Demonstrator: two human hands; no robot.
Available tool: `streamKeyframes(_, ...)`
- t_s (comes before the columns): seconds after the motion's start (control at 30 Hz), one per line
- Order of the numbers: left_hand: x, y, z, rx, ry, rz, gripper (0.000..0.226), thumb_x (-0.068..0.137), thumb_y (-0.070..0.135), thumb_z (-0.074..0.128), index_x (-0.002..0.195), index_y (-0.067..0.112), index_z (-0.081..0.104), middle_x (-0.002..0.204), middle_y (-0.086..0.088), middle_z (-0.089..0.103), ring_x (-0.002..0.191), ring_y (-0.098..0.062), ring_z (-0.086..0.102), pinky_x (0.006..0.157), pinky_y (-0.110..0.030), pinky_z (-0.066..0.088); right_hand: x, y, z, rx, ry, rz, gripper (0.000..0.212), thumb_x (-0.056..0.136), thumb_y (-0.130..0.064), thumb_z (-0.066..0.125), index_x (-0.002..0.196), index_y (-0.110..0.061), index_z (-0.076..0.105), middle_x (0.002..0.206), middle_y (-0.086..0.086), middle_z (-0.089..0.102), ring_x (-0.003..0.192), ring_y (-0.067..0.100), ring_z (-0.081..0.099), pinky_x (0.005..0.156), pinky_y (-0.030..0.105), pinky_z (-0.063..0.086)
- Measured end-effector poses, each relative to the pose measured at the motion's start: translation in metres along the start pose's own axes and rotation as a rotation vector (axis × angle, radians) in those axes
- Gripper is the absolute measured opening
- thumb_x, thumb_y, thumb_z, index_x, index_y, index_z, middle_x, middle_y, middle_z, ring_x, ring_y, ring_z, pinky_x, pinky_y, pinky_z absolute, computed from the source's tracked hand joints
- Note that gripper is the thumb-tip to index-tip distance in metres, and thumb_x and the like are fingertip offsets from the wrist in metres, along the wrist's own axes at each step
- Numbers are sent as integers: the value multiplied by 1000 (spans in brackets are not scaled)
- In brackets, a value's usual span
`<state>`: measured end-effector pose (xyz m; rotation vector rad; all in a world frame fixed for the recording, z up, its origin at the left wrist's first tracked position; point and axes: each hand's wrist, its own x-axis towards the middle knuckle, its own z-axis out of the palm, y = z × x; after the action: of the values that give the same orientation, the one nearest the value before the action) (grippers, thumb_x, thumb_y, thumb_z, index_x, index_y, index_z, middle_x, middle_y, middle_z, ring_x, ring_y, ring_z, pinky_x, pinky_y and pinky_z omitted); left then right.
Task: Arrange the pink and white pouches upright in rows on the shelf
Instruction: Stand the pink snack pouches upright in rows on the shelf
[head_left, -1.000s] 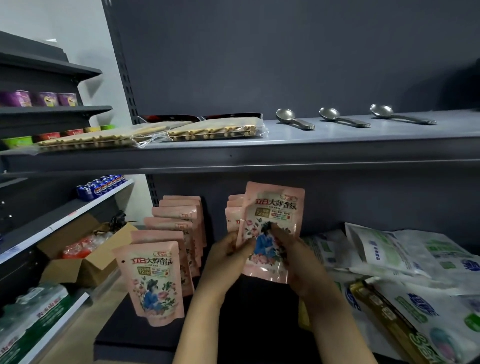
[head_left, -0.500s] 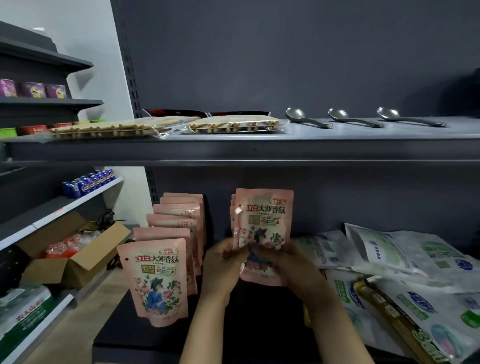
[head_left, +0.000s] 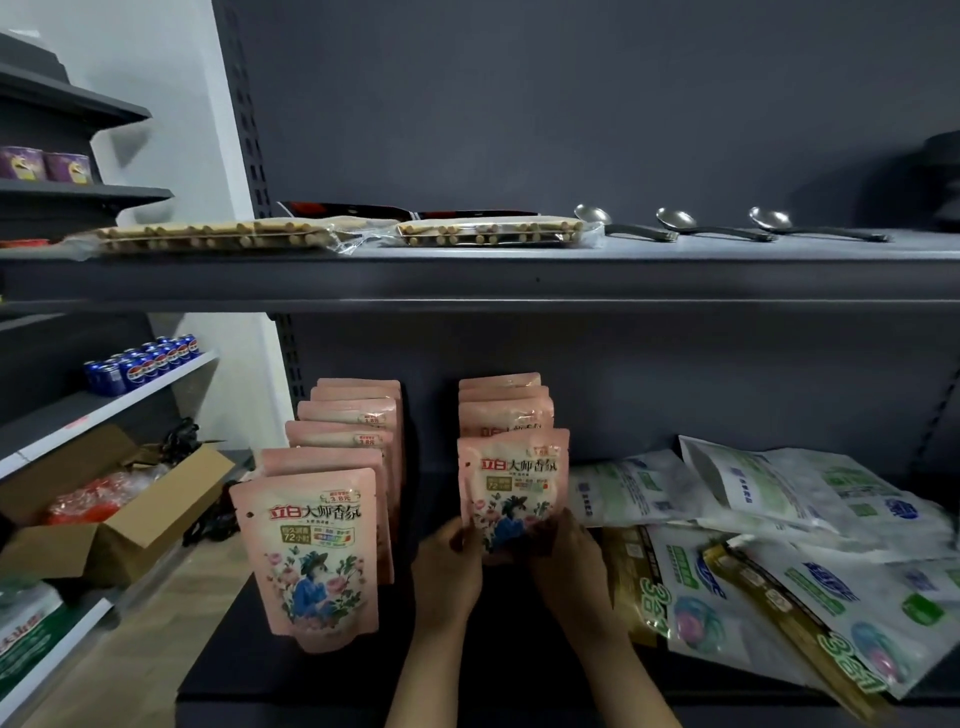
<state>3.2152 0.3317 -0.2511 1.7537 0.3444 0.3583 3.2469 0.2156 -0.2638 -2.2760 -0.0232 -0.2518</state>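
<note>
**Setting a pouch at the head of the second row: watch the lean**

Holding the pink pouch (head_left: 511, 491) by its lower corners, you have your left hand (head_left: 451, 564) and right hand (head_left: 566, 558) pinching it from either side, fingers (head_left: 464, 535) curled onto its bottom edge. It stands at the front of the right-hand row of pink pouches (head_left: 504, 405), about midway along the shelf (head_left: 332, 675) and well back from its front edge, with the left-hand row (head_left: 345, 441) beside it and a gap between the two.

The pouch is soft and, I judge, bottom-heavy only if its base is spread flat. Let go while the base is folded under and it will likely slump forward onto the bare shelf, or backward, pushing the pouches behind it out of line. Its right edge sits near the loose heap of white and green pouches (head_left: 769, 499) lying flat toward the right end of the shelf; a sideways tip could land it on them. Your right wrist also passes just beside that heap, so a quick withdrawal could drag a packet along. The front pouch of the left row (head_left: 311, 556) leans slightly and stands near the front edge; a knock from your left forearm might topple it off.

Compared with a second ago, the pouch is lower and further back: then you held it raised in front of the row, tilted, with your hands over its printed middle. Now it is upright, closed up against the row, and your grip has shifted down to its base.
</note>
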Motion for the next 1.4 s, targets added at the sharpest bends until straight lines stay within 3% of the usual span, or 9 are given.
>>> streamKeyframes(0.13, -4, -3, 3, 69, 2, 1, 25, 94, 19, 51, 113, 12, 64, 107, -1, 67, 95, -13, 61, 77, -21, 42, -10, 5, 11, 39, 84, 5, 35, 88, -15, 60, 116, -3, 44, 121, 14, 52, 106, 23, 50, 75, 19, 35)
streamKeyframes(0.3, -4, -6, 7, 57, -56, 24, 30, 92, 16, 53, 121, 16, 60, 115, -2, 66, 107, -15, 61, 84, -21, 42, -6, 8, 13, 35, 79, 4, 32, 89, -14, 57, 118, -4, 47, 123, 12, 52, 109, 22, 50, 75, 14, 29)
streamKeyframes(0.6, 4, -7, 5, 73, -143, -11, 39, 93, 22, 53, 131, 22, 50, 125, 2, 60, 115, -14, 56, 87, -22, 41, 6, 10, 20, -14, 73, 5, 25, 91, -13, 52, 115, -5, 56, 124, 11, 56, 117, 22, 47, 79, 12, 29)
streamKeyframes(0.77, 5, -7, 4, 86, -170, -13, 39, 93, 22, 52, 132, 23, 49, 125, 3, 59, 109, -11, 55, 83, -20, 39, 9, 9, 22, -42, 72, 23, 27, 91, -9, 50, 117, -6, 55, 124, 11, 55, 110, 18, 49, 71, 7, 26)
streamKeyframes(1.0, 5, -15, 4, 55, -190, 14, 50, 91, 24, 56, 139, 25, 40, 133, 1, 55, 122, -16, 52, 95, -25, 42, 7, 8, 21, -75, 62, 19, 25, 90, -9, 48, 113, -4, 58, 119, 12, 58, 110, 24, 53, 78, 13, 32)
streamKeyframes(1.1, -1, -18, 4, 12, -129, 20, 74, 89, 25, 58, 149, 25, 14, 145, -3, 43, 132, -20, 43, 109, -38, 37, 4, 4, 13, -85, 64, 11, 22, 91, -12, 47, 104, -4, 62, 109, 10, 66, 107, 25, 58, 80, 20, 39)
streamKeyframes(1.17, -6, -15, 4, -1, -29, 70, 78, 89, 24, 59, 149, 22, 10, 151, -4, 32, 139, -20, 33, 114, -41, 30, 3, 0, 1, -84, 68, 21, 23, 93, -15, 45, 99, -3, 64, 104, 9, 69, 99, 24, 62, 75, 23, 43)
streamKeyframes(1.3, -12, -1, 6, -34, 164, 203, 66, 88, 17, 59, 145, 16, 25, 145, -6, 39, 133, -21, 39, 109, -36, 36, -2, -3, -24, -23, 79, 59, 29, 94, -24, 50, 97, 0, 66, 100, 14, 70, 91, 26, 65, 59, 23, 37)
streamKeyframes(1.4, -17, 15, 15, -40, 220, 306, 50, 87, 10, 59, 133, 12, 41, 129, -6, 51, 119, -20, 52, 97, -32, 46, -8, -5, -42, -14, 116, 79, 29, 92, -20, 53, 108, 1, 65, 110, 17, 68, 107, 30, 61, 74, 27, 41)
